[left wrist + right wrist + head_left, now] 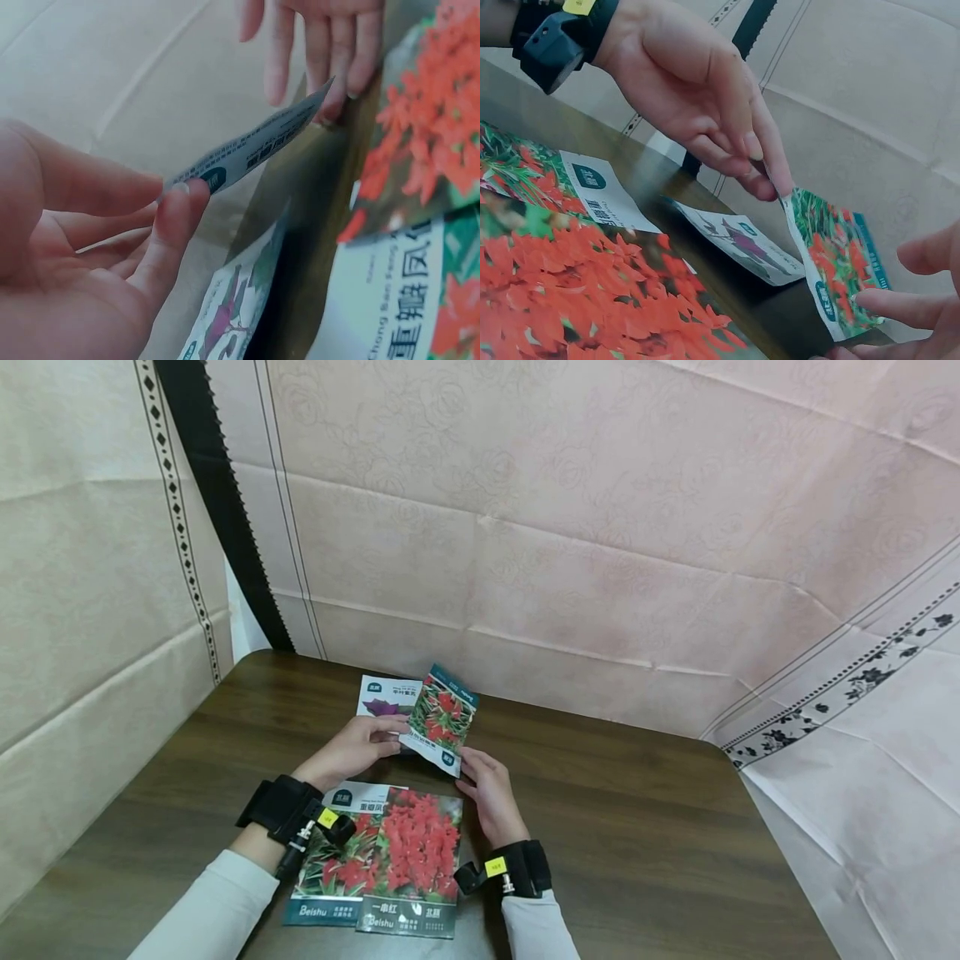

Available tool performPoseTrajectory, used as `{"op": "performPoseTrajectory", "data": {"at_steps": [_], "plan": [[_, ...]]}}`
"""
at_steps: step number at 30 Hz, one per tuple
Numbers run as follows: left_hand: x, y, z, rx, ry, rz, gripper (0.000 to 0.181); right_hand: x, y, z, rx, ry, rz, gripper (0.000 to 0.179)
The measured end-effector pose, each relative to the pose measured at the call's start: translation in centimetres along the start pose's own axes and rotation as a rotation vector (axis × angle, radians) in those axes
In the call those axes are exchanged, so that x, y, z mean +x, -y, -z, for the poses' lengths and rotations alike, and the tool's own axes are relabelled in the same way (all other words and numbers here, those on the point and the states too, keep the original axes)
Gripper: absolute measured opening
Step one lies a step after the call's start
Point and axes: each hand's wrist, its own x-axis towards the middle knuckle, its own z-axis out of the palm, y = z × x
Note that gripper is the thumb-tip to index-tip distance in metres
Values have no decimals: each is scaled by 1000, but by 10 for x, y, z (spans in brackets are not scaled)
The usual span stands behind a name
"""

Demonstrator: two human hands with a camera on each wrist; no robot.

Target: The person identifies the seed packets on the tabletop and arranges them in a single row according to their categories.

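Observation:
A flower seed packet [444, 714] with red blooms and green leaves is held tilted above the far part of the table. My left hand [354, 750] pinches its edge between thumb and fingers, plain in the left wrist view. On the packet's other side is my right hand [491, 789], its fingers loosely extended at the lower right corner; firm contact is unclear. Behind the left hand lies a seed packet with a purple plant [386, 693], partly hidden. Closer to me, a red-flowered packet [418, 847] overlaps another red-and-green packet [341, 864].
All of this is on a dark wooden table [637, 827] with rounded far corners. Pale patterned cloth [562, 568] hangs behind the table, with more cloth [90, 568] at the left. Both wrists wear black straps with small cameras [517, 868].

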Motion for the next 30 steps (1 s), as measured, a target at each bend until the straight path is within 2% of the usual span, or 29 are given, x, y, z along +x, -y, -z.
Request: {"op": "performPoseTrajectory", "data": {"at_steps": [3,8,14,17,22,26,30], "plan": [[-2,-3,0,-51,21,-5,33,0,0,1,28,-19,-3,38],[-5,-8,0,-66,24,-6,31,-1,2,3,77,-61,24,38],[-9,-15,-4,-16,-2,23,24,-1,5,11,145,-184,153,32],[-12,-19,-7,21,-19,39,23,-1,7,14,119,-245,189,27],[-18,-24,-12,24,-14,44,26,-3,9,18,4,-282,157,20],[-23,-27,-16,46,18,-16,30,-8,11,20,-74,-276,171,18],[-28,-32,-21,132,27,-95,29,-14,16,23,-129,-234,194,18]]}}
